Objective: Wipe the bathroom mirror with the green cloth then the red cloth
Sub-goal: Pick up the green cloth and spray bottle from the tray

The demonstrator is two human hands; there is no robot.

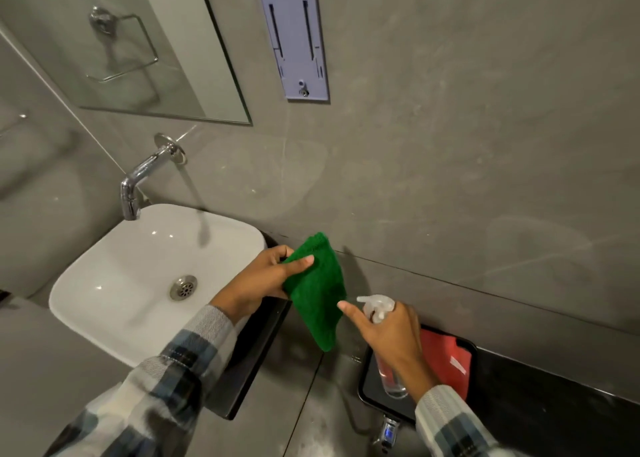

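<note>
A: Where is the green cloth (pixel 317 292) found, taking the sink (pixel 104 283) as the landmark?

B: Just past the right rim of the sink, hanging in the air. It is pinched at its upper part by the left hand (pixel 266 278), thumb on the front face and fingers curled behind. Its long axis runs from upper left, near the wall, down to lower right, toward the counter.

A: And the right hand (pixel 391 335)?

B: To the right of the sink, beyond the cloth. It is closed round the neck of a clear spray bottle (pixel 379 321), with the index finger stretched toward the cloth's lower half, close to its edge. Whether they touch cannot be told. The nozzle is turned toward the cloth.

A: Which relation is the coming move judged to turn on?

B: The cloth lies left of the nozzle and near it, so a spray onto the cloth is judged likely. The mirror (pixel 138 51) is mounted above the sink, up and to the left, well apart from both hands. The left hand is the nearer one and already holds the cloth.

A: And the red cloth (pixel 446 356)?

B: It is laid in a black tray (pixel 372 392) on the counter, right of the sink, partly hidden behind the right hand.

A: The counts?

B: One green cloth, one red cloth, one bottle, one mirror, one tray, one tap (pixel 138 179) and two hands are seen.
</note>
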